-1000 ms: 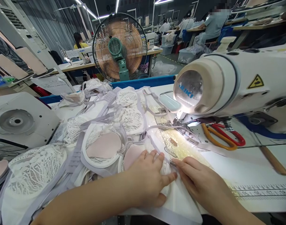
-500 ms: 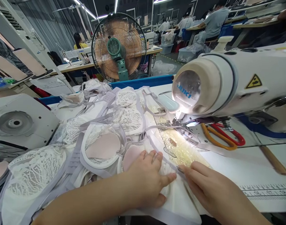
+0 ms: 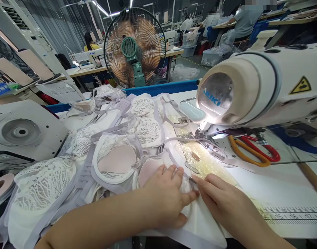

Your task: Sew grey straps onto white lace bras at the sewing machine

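My left hand (image 3: 169,193) lies spread with its palm down on a white lace bra (image 3: 158,166) that has a pale pink cup lining. Close beside it, my right hand (image 3: 215,193) is pinched round a small dark metal tool (image 3: 192,180), whose tip meets the bra's lilac edge. Most of the tool is hidden in the fingers. A second bra cup (image 3: 117,159) with a pink lining rests to the left. Yellowish clear film (image 3: 200,155) covers the bed of the sewing machine (image 3: 233,90), just beyond my right hand.
More lace bras (image 3: 44,180) cover the table's left side. Orange-handled scissors (image 3: 248,152) and red-handled scissors (image 3: 267,148) lie under the machine arm. A wooden-handled tool (image 3: 311,178) and a printed ruler (image 3: 290,214) are at the right. A fan (image 3: 135,48) stands behind; people sit farther back.
My right hand, with the small tool, has moved slightly left and up along the bra's edge toward my left hand. The whole view has shifted a little.
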A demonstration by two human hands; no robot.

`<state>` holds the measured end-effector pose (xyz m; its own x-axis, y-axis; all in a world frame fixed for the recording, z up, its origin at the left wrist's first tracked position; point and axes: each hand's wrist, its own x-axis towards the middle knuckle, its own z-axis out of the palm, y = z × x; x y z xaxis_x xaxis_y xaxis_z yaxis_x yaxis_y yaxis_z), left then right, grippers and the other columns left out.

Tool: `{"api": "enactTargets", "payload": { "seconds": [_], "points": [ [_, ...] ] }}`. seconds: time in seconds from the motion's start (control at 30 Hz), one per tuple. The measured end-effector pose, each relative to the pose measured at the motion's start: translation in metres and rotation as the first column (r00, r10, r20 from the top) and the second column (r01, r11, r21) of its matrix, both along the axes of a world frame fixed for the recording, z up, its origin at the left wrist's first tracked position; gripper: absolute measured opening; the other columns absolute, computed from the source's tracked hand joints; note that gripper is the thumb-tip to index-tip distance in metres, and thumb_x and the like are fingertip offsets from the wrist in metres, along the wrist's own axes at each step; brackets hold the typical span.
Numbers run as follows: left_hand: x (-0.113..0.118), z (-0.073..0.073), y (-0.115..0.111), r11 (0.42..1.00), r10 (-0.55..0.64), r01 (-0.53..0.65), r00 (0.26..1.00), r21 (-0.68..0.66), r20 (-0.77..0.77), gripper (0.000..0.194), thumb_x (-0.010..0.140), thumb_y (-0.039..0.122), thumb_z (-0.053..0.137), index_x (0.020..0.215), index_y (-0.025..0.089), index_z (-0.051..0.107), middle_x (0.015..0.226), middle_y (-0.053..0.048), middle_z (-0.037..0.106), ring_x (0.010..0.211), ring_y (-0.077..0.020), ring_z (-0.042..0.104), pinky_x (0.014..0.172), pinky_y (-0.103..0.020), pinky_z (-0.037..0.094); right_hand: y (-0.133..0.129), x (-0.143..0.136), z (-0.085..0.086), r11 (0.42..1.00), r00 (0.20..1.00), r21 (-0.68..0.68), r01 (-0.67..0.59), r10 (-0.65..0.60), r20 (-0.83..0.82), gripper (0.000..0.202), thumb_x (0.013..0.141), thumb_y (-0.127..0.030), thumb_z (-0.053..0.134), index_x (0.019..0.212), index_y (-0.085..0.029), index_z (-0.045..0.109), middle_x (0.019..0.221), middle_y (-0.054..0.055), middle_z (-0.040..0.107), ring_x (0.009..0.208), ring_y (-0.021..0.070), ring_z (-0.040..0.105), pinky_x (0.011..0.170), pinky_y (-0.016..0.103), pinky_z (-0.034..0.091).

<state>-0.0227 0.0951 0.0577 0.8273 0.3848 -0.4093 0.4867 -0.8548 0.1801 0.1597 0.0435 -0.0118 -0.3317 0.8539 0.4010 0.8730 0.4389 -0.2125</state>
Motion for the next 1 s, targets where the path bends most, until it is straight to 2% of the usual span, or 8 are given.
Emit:
{"api": "enactTargets", "payload": {
  "seconds": [0.13, 0.23, 0.33, 0.43, 0.67, 0.83, 0.9, 1.0],
  "points": [
    [-0.001, 0.000, 0.000, 1.000, -0.001, 0.001, 1.000, 0.002, -0.002, 0.062, 0.083, 0.045, 0.047, 0.140, 0.028, 0.030, 0.148, -0.021, 0.017, 0.133, -0.0426, 0.018, 0.102, -0.058, 0.021, -0.007, 0.008, -0.001, 0.998, 0.999, -0.060, -0.025, 0.028, 0.045, 0.027, 0.092, -0.021, 0.035, 0.097, -0.018, 0.062, 0.066, 0.000, 0.053, 0.053, 0.0118, 0.054, 0.045, 0.022, 0.041],
    [-0.001, -0.002, -0.001, 1.000, 0.002, -0.002, 1.000, -0.001, 0.001, 0.061, 0.083, 0.047, 0.046, 0.140, 0.028, 0.030, 0.148, -0.020, 0.017, 0.134, -0.0423, 0.017, 0.102, -0.058, 0.020, -0.010, 0.009, 0.002, 0.995, 0.999, -0.096, 0.024, -0.021, 0.029, 0.029, 0.093, -0.025, 0.034, 0.089, -0.020, 0.063, 0.065, 0.000, 0.053, 0.052, 0.0114, 0.053, 0.045, 0.023, 0.040],
    [-0.002, -0.003, -0.001, 1.000, 0.000, 0.000, 1.000, 0.004, 0.019, 0.061, 0.083, 0.046, 0.047, 0.139, 0.028, 0.031, 0.148, -0.020, 0.018, 0.133, -0.0424, 0.018, 0.101, -0.058, 0.020, -0.009, 0.005, 0.005, 0.995, 0.997, -0.071, 0.076, -0.076, -0.006, 0.030, 0.092, -0.024, 0.033, 0.091, -0.019, 0.063, 0.064, 0.000, 0.052, 0.052, 0.0123, 0.052, 0.045, 0.024, 0.039],
    [-0.001, -0.003, -0.001, 1.000, 0.002, -0.002, 1.000, 0.002, 0.018, 0.062, 0.083, 0.046, 0.047, 0.139, 0.028, 0.032, 0.148, -0.020, 0.018, 0.133, -0.0425, 0.018, 0.101, -0.059, 0.021, -0.005, 0.001, 0.005, 0.998, 0.998, -0.040, 0.047, -0.048, -0.038, 0.027, 0.090, -0.022, 0.036, 0.098, -0.019, 0.062, 0.066, 0.000, 0.053, 0.054, 0.0123, 0.055, 0.046, 0.023, 0.041],
    [-0.001, -0.003, -0.001, 1.000, 0.006, -0.006, 1.000, 0.001, 0.008, 0.061, 0.083, 0.046, 0.047, 0.140, 0.028, 0.031, 0.148, -0.021, 0.016, 0.134, -0.0424, 0.017, 0.103, -0.058, 0.019, -0.005, 0.002, 0.002, 0.998, 0.997, 0.057, 0.001, -0.006, 0.075, 0.030, 0.090, -0.017, 0.031, 0.095, -0.015, 0.060, 0.063, 0.000, 0.052, 0.048, 0.0123, 0.054, 0.041, 0.023, 0.040],
    [-0.001, -0.002, -0.001, 1.000, 0.007, -0.007, 1.000, 0.002, 0.014, 0.061, 0.083, 0.046, 0.047, 0.139, 0.027, 0.031, 0.148, -0.021, 0.017, 0.133, -0.0426, 0.018, 0.102, -0.058, 0.019, -0.016, 0.011, 0.005, 0.999, 0.992, -0.040, -0.005, 0.010, 0.122, 0.024, 0.089, -0.016, 0.035, 0.091, -0.018, 0.058, 0.065, 0.000, 0.052, 0.049, 0.0127, 0.056, 0.041, 0.023, 0.043],
    [-0.001, -0.001, -0.002, 1.000, 0.014, -0.014, 1.000, 0.000, 0.012, 0.061, 0.083, 0.046, 0.047, 0.139, 0.028, 0.032, 0.148, -0.021, 0.017, 0.133, -0.0424, 0.018, 0.103, -0.057, 0.019, -0.020, 0.011, 0.009, 0.998, 0.996, -0.056, 0.031, -0.026, 0.084, 0.024, 0.089, -0.018, 0.033, 0.085, -0.020, 0.057, 0.063, 0.000, 0.053, 0.047, 0.0134, 0.056, 0.040, 0.024, 0.044],
    [0.001, 0.000, -0.003, 1.000, 0.015, -0.015, 1.000, 0.002, 0.004, 0.060, 0.083, 0.046, 0.047, 0.139, 0.027, 0.033, 0.148, -0.021, 0.018, 0.134, -0.0420, 0.018, 0.103, -0.057, 0.019, -0.029, 0.010, 0.011, 0.990, 0.986, -0.016, 0.143, -0.144, -0.079, 0.020, 0.090, -0.025, 0.033, 0.088, -0.022, 0.053, 0.068, 0.002, 0.059, 0.055, 0.0155, 0.062, 0.045, 0.025, 0.050]
  ]
}}
